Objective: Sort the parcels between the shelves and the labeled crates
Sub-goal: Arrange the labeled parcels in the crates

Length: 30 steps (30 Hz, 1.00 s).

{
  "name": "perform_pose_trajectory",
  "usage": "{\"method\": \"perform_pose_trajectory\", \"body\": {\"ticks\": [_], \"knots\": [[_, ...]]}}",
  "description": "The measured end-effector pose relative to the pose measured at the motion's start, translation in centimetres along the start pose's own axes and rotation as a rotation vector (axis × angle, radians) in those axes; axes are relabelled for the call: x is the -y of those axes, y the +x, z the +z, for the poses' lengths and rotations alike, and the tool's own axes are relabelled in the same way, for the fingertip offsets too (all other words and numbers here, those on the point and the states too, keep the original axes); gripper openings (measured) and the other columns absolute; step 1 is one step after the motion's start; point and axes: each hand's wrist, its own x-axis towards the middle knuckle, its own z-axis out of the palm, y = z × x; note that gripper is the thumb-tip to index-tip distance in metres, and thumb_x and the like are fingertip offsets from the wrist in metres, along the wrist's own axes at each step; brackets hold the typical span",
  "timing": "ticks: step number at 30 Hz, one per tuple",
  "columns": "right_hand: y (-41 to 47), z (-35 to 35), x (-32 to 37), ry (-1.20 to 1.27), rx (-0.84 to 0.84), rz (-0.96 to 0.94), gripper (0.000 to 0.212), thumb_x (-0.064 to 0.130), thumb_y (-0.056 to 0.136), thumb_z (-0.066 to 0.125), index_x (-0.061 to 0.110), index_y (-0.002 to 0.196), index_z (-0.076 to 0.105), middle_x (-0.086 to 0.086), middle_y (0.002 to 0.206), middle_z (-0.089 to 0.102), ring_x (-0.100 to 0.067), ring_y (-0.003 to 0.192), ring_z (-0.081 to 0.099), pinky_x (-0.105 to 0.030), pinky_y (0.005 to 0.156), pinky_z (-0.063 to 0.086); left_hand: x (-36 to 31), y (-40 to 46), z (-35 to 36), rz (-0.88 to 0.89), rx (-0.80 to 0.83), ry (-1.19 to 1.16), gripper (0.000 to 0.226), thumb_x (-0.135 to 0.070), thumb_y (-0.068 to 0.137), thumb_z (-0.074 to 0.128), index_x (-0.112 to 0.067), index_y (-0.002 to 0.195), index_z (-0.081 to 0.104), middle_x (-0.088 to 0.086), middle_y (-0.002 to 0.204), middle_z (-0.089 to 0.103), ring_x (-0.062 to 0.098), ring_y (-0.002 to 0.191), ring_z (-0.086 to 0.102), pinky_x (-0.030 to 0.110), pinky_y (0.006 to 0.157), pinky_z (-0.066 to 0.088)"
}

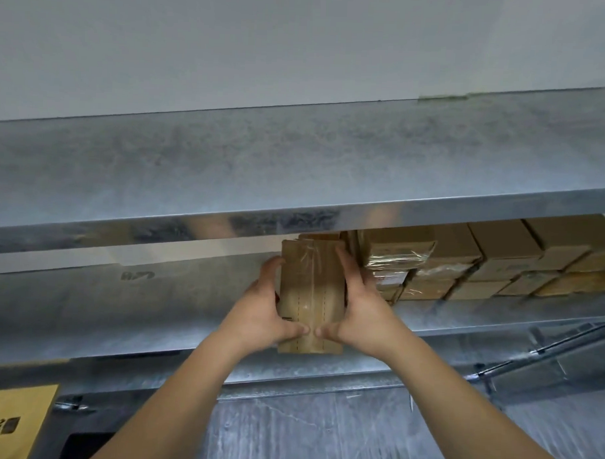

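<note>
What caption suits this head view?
Both hands hold a parcel at a shelf beside stacked boxes.

The picture's left edge is cutting off a yellow envelope (11, 421), its print blurring; the upper shelf (296, 167) is hiding the tops of the stacked boxes (481, 263)

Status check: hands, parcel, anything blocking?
Left hand and right hand grip the parcel by its sides. Parcel at shelf edge. Stacked boxes crowd its right.
</note>
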Motion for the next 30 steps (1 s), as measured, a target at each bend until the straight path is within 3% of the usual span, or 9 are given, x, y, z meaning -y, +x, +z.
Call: {"method": "perform_pose_trajectory", "body": {"ticks": [4, 7, 10, 14, 17, 20, 23, 28, 30], "knots": [[0.9, 0.5, 1.2, 0.008, -0.019, -0.027, 0.152, 0.023, 0.063, 0.093, 0.049, 0.151, -0.028, -0.005, 0.145, 0.05, -0.019, 0.101, 0.065, -0.037, 0.087, 0.058, -0.3, 1.0, -0.5, 0.039, 0.05, -0.018, 0.159, -0.029, 0.051, 0.098, -0.051, 0.148, -0.026, -0.016, 0.113, 0.058, 0.009, 0.093, 0.064, 0.019, 0.073, 0.052], [1.4, 1.2, 1.0, 0.038, -0.039, 0.012, 0.163, 0.027, 0.058, 0.098, 0.05, 0.148, -0.035, 0.007, 0.132, 0.056, -0.018, 0.108, 0.066, -0.037, 0.093, 0.057, 0.1, 1.1, -1.2, 0.024, 0.076, 0.011, 0.16, -0.031, 0.05, 0.099, -0.048, 0.15, -0.025, -0.022, 0.102, 0.053, 0.006, 0.089, 0.061, 0.016, 0.07, 0.052], [1.2, 2.2, 0.6, 0.069, -0.004, -0.004, 0.164, 0.036, 0.046, 0.101, 0.059, 0.149, -0.024, 0.008, 0.144, 0.047, -0.018, 0.126, 0.056, -0.037, 0.105, 0.051, 0.8, 0.0, -1.8, 0.048, 0.089, 0.036, 0.152, -0.036, 0.049, 0.099, -0.049, 0.153, -0.012, -0.029, 0.094, 0.055, 0.006, 0.091, 0.065, 0.022, 0.076, 0.057], [0.1, 3.3, 1.4, 0.084, -0.063, -0.083, 0.116, 0.043, 0.054, 0.098, 0.052, 0.14, 0.02, 0.005, 0.136, 0.048, -0.013, 0.121, 0.053, -0.031, 0.098, 0.049, 1.6, -2.3, -2.8, 0.009, -0.06, 0.013, 0.101, -0.046, 0.06, 0.093, -0.047, 0.133, 0.024, -0.014, 0.086, 0.064, 0.007, 0.074, 0.066, 0.028, 0.064, 0.055], [-1.0, 4.0, 3.0, 0.083, -0.178, -0.218, 0.053, 0.077, 0.072, 0.07, 0.047, 0.1, 0.037, 0.01, 0.107, 0.054, -0.006, 0.097, 0.052, -0.031, 0.081, 0.048, 2.2, -4.8, -3.9, 0.095, -0.2, -0.059, 0.046, -0.066, 0.08, 0.066, -0.033, 0.096, 0.038, -0.006, 0.07, 0.058, 0.013, 0.057, 0.056, 0.034, 0.057, 0.045], [-1.9, 4.8, 4.7, 0.148, -0.226, -0.352, 0.045, 0.081, 0.089, 0.044, 0.038, 0.082, 0.036, 0.011, 0.083, 0.049, -0.01, 0.087, 0.048, -0.035, 0.074, 0.044, 2.4, -7.7, -5.3, 0.135, -0.285, -0.094, 0.052, -0.073, 0.091, 0.04, -0.022, 0.083, 0.042, 0.0, 0.061, 0.051, 0.014, 0.055, 0.049, 0.034, 0.058, 0.042], [-2.5, 5.2, 6.7, 0.262, -0.187, -0.333, 0.04, 0.066, 0.086, 0.066, 0.041, 0.091, 0.035, 0.01, 0.083, 0.052, -0.01, 0.075, 0.053, -0.038, 0.067, 0.05, 2.8, -10.2, -6.8, 0.067, -0.365, -0.089, 0.039, -0.06, 0.087, 0.063, -0.029, 0.089, 0.04, -0.011, 0.061, 0.055, 0.007, 0.055, 0.053, 0.029, 0.057, 0.044], [-3.4, 6.2, 8.6, 0.19, 0.122, -0.326, 0.118, 0.026, 0.073, 0.091, 0.067, 0.145, 0.008, 0.012, 0.123, 0.044, -0.001, 0.113, 0.052, -0.028, 0.099, 0.051, 4.3, -14.0, -7.9, -0.041, -0.277, -0.12, 0.111, -0.029, 0.064, 0.095, -0.072, 0.134, 0.02, -0.018, 0.117, 0.052, 0.003, 0.105, 0.061, 0.024, 0.083, 0.054], [-3.6, 7.1, 9.1, 0.185, 0.196, -0.374, 0.119, 0.025, 0.075, 0.088, 0.068, 0.149, 0.006, 0.017, 0.136, 0.034, 0.005, 0.123, 0.045, -0.026, 0.106, 0.047, 5.3, -15.2, -7.5, -0.027, -0.283, -0.095, 0.101, -0.038, 0.064, 0.093, -0.073, 0.133, 0.029, -0.017, 0.119, 0.043, 0.002, 0.111, 0.055, 0.02, 0.092, 0.051]]}}
